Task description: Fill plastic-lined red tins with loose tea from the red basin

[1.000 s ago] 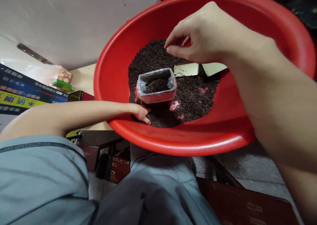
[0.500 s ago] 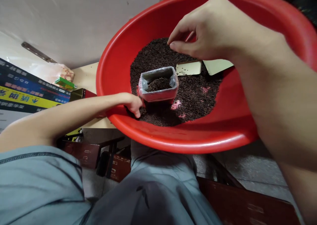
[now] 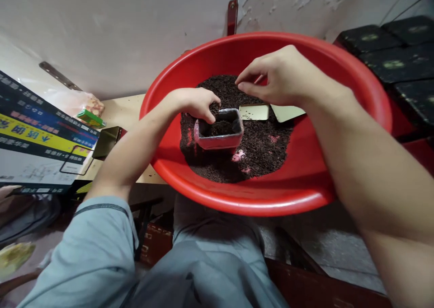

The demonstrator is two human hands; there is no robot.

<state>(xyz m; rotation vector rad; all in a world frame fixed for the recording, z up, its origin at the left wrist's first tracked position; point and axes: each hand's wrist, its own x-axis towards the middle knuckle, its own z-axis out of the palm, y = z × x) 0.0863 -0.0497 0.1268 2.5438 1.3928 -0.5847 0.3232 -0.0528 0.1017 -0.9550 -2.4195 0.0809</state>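
Small box point(image 3: 219, 136) of dark leaves sits mid-frame in red basin point(image 3: 244, 199), bedded in loose leaves point(image 3: 264, 141); left hand point(image 3: 195, 102) curls over its back-left rim, likely steadying it; right hand point(image 3: 281, 75) hovers upper centre, fingertips pinched shut, contents unseen

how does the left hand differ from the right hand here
The left hand reaches its fingers over the rim of the small red box; the right hand hovers above the dark leaves, off the box. The left hand's fingers curl down; the right hand's thumb and fingertips pinch together. Both are inside the red basin.
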